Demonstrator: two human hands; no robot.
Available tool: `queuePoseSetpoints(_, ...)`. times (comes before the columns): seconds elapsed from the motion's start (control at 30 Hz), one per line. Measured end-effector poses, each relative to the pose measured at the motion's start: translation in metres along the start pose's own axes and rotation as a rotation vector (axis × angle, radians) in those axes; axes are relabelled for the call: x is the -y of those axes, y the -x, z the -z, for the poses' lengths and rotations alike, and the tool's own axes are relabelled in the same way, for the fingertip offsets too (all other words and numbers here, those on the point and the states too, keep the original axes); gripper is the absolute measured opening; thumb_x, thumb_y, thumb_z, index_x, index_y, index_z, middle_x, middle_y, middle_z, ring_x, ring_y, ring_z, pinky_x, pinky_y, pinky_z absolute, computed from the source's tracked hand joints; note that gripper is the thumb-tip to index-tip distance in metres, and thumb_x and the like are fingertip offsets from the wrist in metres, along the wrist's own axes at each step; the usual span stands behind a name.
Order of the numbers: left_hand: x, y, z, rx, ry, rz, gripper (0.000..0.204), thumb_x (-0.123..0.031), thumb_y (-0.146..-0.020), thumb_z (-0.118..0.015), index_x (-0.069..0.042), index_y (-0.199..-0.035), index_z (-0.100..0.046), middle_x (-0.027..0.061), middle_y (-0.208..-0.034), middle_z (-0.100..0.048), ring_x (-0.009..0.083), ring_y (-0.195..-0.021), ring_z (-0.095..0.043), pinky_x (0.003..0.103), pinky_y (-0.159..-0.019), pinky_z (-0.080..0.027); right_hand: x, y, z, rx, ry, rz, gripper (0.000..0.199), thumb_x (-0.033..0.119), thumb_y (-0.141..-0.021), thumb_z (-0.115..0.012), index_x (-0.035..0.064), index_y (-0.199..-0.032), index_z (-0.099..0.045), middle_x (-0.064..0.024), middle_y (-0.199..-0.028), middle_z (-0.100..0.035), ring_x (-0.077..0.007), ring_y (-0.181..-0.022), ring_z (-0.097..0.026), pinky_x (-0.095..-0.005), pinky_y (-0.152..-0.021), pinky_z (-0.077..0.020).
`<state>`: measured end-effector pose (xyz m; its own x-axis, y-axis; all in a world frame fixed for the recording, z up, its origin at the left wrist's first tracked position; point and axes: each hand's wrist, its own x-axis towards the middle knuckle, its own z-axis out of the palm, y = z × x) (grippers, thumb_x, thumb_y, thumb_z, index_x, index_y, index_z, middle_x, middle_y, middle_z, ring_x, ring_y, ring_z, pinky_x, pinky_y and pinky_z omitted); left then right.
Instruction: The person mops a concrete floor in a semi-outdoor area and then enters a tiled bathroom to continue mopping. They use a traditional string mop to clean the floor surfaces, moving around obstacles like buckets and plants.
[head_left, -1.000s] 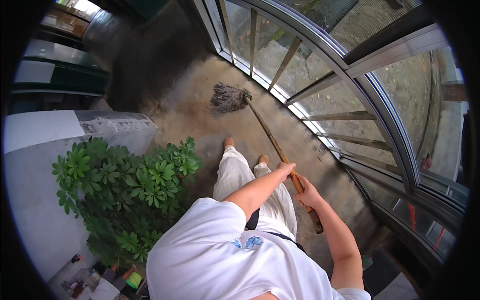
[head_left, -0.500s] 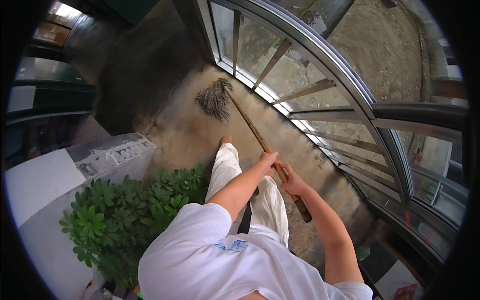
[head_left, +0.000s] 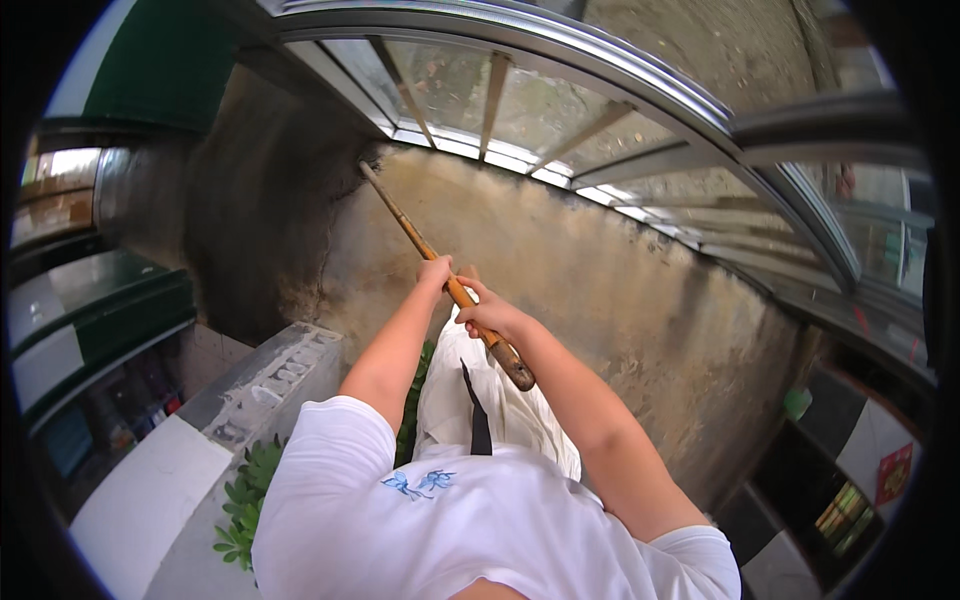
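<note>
Both of my hands are closed around the long wooden handle of a mop (head_left: 402, 220). My left hand (head_left: 436, 272) grips it farther from my body. Just behind it on the handle is my right hand (head_left: 490, 312), and the thick dark butt end sticks out past it toward me. The shaft slants away to the far left and ends at the edge of the dark floor, where the strands of the mop head hardly show against the dark surface. My legs in white trousers are below my arms.
A metal-framed glass wall with bars (head_left: 495, 100) runs along the far and right side. A low concrete wall (head_left: 285, 380) stands at the left with a green leafy plant (head_left: 245, 505) beside it. Dark floor (head_left: 260, 220) meets the tan floor (head_left: 600, 320).
The mop has swung left and away, its head passing from the tan floor into the dark area. Both hands moved left with the handle, and my view has turned.
</note>
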<state>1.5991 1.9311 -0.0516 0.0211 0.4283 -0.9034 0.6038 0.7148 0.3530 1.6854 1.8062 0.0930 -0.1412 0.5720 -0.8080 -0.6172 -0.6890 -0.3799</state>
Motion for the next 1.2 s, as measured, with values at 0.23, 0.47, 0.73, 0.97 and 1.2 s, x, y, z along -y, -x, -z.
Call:
queuePoseSetpoints(0.23, 0.063, 0.079, -0.071, 0.077, -0.050, 0.051, 0.026, -0.020, -0.073, -0.056, 0.002, -0.088, -0.055, 0.0120, -0.076, -0.057, 0.0220, -0.060, -0.059, 0.034, -0.047, -0.047, -0.065, 0.095, 0.054, 0.019, -0.038, 0.063, 0.076, -0.006, -0.073, -0.054, 0.0100, -0.139, -0.022, -0.0030, -0.064, -0.050, -0.0104, -0.049, -0.049, -0.0246, -0.046, -0.0430)
queuePoseSetpoints(0.47, 0.171, 0.171, -0.166, 0.389, -0.282, 0.173, 0.028, -0.014, -0.075, -0.056, 0.000, -0.098, -0.049, 0.0112, -0.088, -0.054, 0.0219, -0.072, -0.057, 0.038, -0.058, -0.051, -0.182, 0.242, 0.084, -0.209, -0.129, 0.135, 0.077, -0.007, -0.072, -0.055, 0.0075, -0.140, -0.021, -0.0029, -0.062, -0.051, -0.0104, -0.048, -0.049, -0.0243, -0.045, -0.0420)
queuePoseSetpoints(0.73, 0.261, 0.294, -0.262, 0.588, -0.733, 0.029, 0.020, -0.017, -0.074, -0.057, -0.001, -0.086, -0.052, 0.0081, -0.075, -0.053, 0.0184, -0.064, -0.055, 0.033, -0.051, -0.047, -0.297, 0.355, 0.080, -0.588, -0.432, 0.194, 0.077, -0.007, -0.072, -0.055, 0.0089, -0.140, -0.022, -0.0036, -0.062, -0.050, -0.0105, -0.048, -0.048, -0.0250, -0.044, -0.0402)
queuePoseSetpoints(0.97, 0.298, 0.339, -0.306, 0.871, -0.985, -0.020, 0.022, -0.017, -0.071, -0.061, 0.002, -0.081, -0.055, 0.0073, -0.067, -0.052, 0.0168, -0.056, -0.053, 0.033, -0.047, -0.044, -0.348, 0.345, 0.062, -0.854, -1.156, 0.450, 0.078, -0.008, -0.072, -0.056, 0.0092, -0.137, -0.017, -0.0084, -0.065, -0.050, -0.0142, -0.048, -0.048, -0.0275, -0.041, -0.0410)
queuePoseSetpoints(1.2, 0.294, 0.328, -0.304, 1.056, -1.109, -0.003, 0.028, -0.024, -0.077, -0.061, 0.004, -0.075, -0.058, 0.0103, -0.065, -0.055, 0.0214, -0.054, -0.056, 0.035, -0.046, -0.045, -0.345, 0.305, 0.088, -0.918, -1.228, 0.567, 0.035, 0.014, -0.083, -0.049, 0.0033, -0.114, -0.036, -0.0107, -0.077, -0.055, -0.0174, -0.052, -0.053, -0.0311, -0.047, -0.0487)
